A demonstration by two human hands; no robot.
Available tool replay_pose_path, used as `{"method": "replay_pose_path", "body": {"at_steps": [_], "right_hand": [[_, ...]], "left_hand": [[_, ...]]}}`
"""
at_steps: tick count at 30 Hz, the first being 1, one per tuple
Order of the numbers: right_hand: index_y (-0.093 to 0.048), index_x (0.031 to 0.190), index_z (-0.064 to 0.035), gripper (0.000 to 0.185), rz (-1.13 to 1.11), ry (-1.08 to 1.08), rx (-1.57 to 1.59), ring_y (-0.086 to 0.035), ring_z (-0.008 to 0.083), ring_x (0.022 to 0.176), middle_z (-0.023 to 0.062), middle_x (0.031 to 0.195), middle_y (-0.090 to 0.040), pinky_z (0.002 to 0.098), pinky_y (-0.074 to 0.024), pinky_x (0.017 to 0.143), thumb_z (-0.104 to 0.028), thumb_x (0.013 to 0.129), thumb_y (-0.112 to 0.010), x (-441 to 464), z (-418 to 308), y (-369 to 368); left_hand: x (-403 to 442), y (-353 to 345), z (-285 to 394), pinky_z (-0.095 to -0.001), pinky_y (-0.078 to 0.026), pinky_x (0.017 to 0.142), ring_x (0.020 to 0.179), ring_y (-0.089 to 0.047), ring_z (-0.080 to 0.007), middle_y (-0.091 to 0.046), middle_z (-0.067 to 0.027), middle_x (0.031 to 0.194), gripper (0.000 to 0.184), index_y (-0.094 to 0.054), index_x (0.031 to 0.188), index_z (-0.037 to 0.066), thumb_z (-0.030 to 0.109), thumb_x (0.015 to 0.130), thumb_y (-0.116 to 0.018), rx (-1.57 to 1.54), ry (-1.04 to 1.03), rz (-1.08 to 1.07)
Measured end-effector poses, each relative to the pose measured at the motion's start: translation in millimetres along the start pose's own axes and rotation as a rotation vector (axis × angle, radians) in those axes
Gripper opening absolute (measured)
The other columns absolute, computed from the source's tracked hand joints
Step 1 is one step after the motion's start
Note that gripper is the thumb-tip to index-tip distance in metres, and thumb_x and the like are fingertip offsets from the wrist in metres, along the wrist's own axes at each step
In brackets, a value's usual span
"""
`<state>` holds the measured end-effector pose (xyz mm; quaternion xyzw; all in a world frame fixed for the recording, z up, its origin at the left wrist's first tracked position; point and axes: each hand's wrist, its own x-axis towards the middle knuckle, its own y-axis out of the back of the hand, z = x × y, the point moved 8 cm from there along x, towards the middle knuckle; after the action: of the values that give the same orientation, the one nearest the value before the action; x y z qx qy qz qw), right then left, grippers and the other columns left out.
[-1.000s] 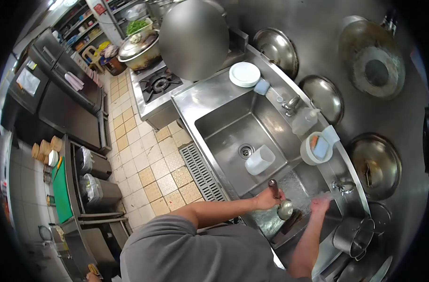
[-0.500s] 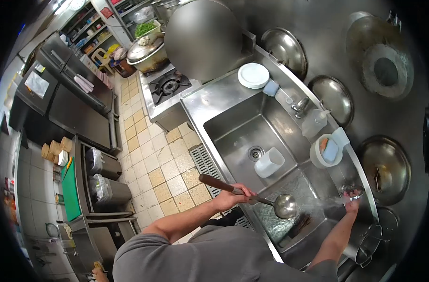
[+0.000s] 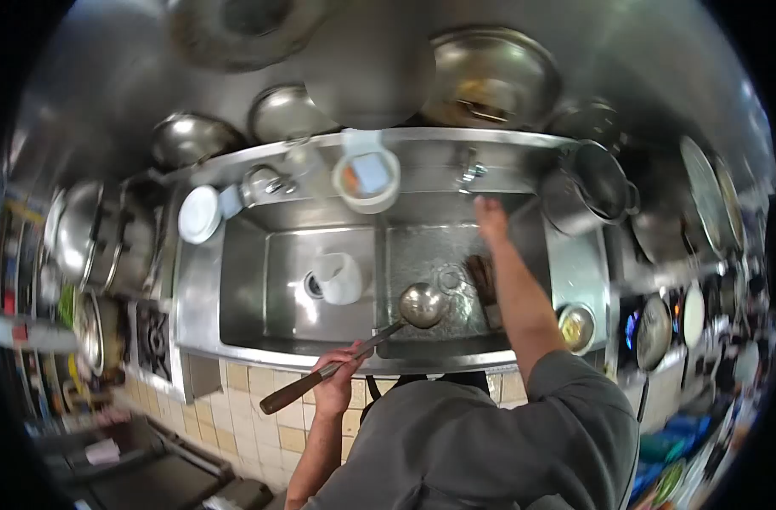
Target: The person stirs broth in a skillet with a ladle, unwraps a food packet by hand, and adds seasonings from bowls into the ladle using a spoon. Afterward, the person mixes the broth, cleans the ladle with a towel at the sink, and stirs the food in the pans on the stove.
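Observation:
My left hand (image 3: 337,378) is closed around the handle of a metal ladle (image 3: 423,306), whose wooden grip points down and left. The ladle's bowl hangs over the right sink basin (image 3: 409,246). My right hand (image 3: 490,219) is somewhat blurred, just below the right tap (image 3: 473,172); its fingers seem stretched out, with nothing in them. Shallow water covers the floor of that basin. A brown bundle of bristles, seemingly a brush (image 3: 481,280), lies there under my right forearm. In the left basin is a white plastic jug (image 3: 338,279) beside the drain.
Behind the divider stands a white tub (image 3: 367,197) with sponges. White plates (image 3: 199,214) are stacked on the left counter. Pots (image 3: 572,200) and a small metal bowl (image 3: 576,328) are on the right. Pan lids (image 3: 492,81) lean along the back wall; a gas burner (image 3: 153,342) is at left.
The view has swung round to face the sink squarely. My right hand has come off the tap, and the water stream has stopped. My left hand still holds the ladle over the basin.

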<state>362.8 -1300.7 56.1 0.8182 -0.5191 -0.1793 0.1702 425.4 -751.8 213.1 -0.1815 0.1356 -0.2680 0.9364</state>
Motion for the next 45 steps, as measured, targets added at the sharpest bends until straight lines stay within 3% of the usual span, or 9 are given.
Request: {"method": "replay_pose_path", "body": {"at_steps": [7,12,14,18,21,27,29,33,45], "right_hand": [[-0.065,0.109,-0.0005,0.029,-0.072,-0.119,0.001,-0.067,0.0203,0.081,0.0107,0.091,-0.07,0.0347,-0.0545,0.074,-0.024,0.092,-0.063,-255.9,95.1,64.4],[-0.066,0.114,-0.0029,0.062,-0.445,-0.449,0.285,-0.064,0.0145,0.074,0.0063,0.095,-0.07,0.0316,-0.0546,0.067,-0.059,0.098,-0.047,-356.7,29.2,106.9],[-0.067,0.112,-0.0033,0.075,-0.466,-0.487,0.43,-0.064,0.0144,0.074,0.0061,0.097,-0.07,0.0306,-0.0551,0.066,-0.071,0.097,-0.037,-368.7,4.9,114.8],[-0.067,0.106,-0.0027,0.074,-0.579,-0.618,0.655,-0.065,0.0144,0.074,0.0073,0.102,-0.07,0.0305,-0.0554,0.063,-0.07,0.097,-0.038,-385.8,-27.2,115.5],[-0.067,0.104,-0.0027,0.053,-0.704,-0.469,0.576,-0.065,0.0133,0.074,0.005,0.098,-0.069,0.0332,-0.056,0.061,-0.053,0.097,-0.054,-392.7,-16.7,105.2],[-0.058,0.119,-0.0044,0.031,-0.64,0.378,0.817,-0.058,0.0122,0.106,0.0065,0.115,-0.059,0.0298,-0.0531,0.086,-0.018,0.091,-0.062,-420.2,-71.8,149.6],[-0.059,0.118,-0.0038,0.03,-0.884,-0.284,1.223,-0.06,0.0153,0.104,0.0076,0.114,-0.06,0.0314,-0.0535,0.085,-0.018,0.092,-0.06,-428.5,-39.2,117.2],[-0.063,0.09,-0.005,0.013,-0.795,-0.766,1.22,-0.06,0.0188,0.071,0.0076,0.082,-0.062,0.0346,-0.0516,0.063,-0.018,0.092,-0.061,-428.5,50.9,60.9],[-0.055,0.075,-0.0099,0.022,-0.802,-0.693,1.232,-0.054,0.0135,0.052,0.0005,0.06,-0.054,0.0295,-0.0481,0.052,-0.017,0.093,-0.065,-495.1,-38.3,79.3]], "left_hand": [[51.7,-46.5,-31.5,-0.0352,-0.059,0.088,0.103,-0.065,-0.0217,-0.064,-0.016,0.109,0.013,-0.06,0.106,-0.002,0.006,0.096,-0.064,0.151,0.249,-0.021],[65.5,-133.1,-62.5,-0.0325,-0.057,0.079,0.091,-0.066,-0.0178,-0.067,-0.0103,0.102,0.014,-0.064,0.099,0.0,0.011,0.093,-0.071,0.335,0.286,-0.188],[52.5,-203.5,-45.9,-0.0364,-0.054,0.073,0.086,-0.067,-0.0223,-0.069,-0.0071,0.088,0.013,-0.066,0.087,0.004,0.006,0.081,-0.077,0.891,-0.279,-0.653],[-11.0,-286.7,-44.4,-0.0418,-0.047,0.069,0.075,-0.061,-0.0304,-0.065,-0.005,0.077,0.021,-0.064,0.075,0.009,0.011,0.061,-0.079,0.743,-0.866,-1.084],[-75.1,-327.6,-24.7,-0.0415,-0.045,0.076,0.081,-0.059,-0.0276,-0.062,-0.0025,0.078,0.022,-0.066,0.078,0.011,0.016,0.063,-0.081,0.81,-0.951,-1.202],[-136.3,-316.1,-33.5,-0.0441,-0.039,0.086,0.096,-0.055,-0.0259,-0.061,-0.0009,0.093,0.028,-0.07,0.088,0.016,0.025,0.065,-0.084,0.925,-0.87,-1.109],[-150.0,-300.6,-35.8,-0.0445,-0.04,0.088,0.103,-0.055,-0.028,-0.06,-0.0035,0.107,0.03,-0.072,0.096,0.017,0.023,0.069,-0.084,1.035,-0.807,-1.079],[-185.0,-274.1,-36.9,-0.0486,-0.04,0.104,0.127,-0.048,-0.0366,-0.052,-0.0098,0.137,0.047,-0.067,0.12,0.016,0.008,0.074,-0.076,1.11,-0.535,-1.14],[-216.8,-141.5,13.0,-0.0422,-0.044,0.105,0.123,-0.057,-0.0363,-0.058,-0.0216,0.133,0.04,-0.064,0.123,0.003,0.015,0.086,-0.075,1.07,-0.311,-0.596]]}}
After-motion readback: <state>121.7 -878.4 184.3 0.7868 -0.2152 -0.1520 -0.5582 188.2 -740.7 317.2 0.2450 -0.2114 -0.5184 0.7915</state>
